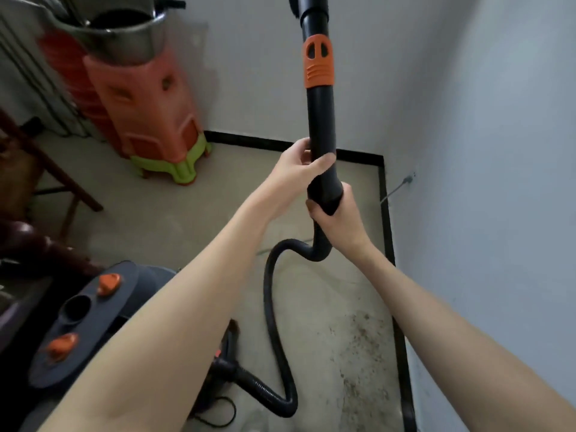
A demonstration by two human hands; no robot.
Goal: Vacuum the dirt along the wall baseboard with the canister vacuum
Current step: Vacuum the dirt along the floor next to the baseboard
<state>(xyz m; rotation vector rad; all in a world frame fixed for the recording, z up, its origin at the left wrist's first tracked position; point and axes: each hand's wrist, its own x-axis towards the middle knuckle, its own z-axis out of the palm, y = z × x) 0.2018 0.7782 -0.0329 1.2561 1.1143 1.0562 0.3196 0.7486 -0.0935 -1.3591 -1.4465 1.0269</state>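
Both hands wrapped round wand [321, 120]: left hand [300, 165] above, right hand [338, 218] at hose [276, 310] joint. Wand raised, nozzle out of view. Dirt [361, 360] at floor's right edge by baseboard [396, 294]. Risk: looped hose drags through dirt, scattering it.

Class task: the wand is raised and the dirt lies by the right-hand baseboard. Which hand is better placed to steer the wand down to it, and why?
Probably the right hand. It grips the wand at its hose end, on the side nearest the dark baseboard, above the dirt. The left hand holds higher up, reaching across from the canister side.
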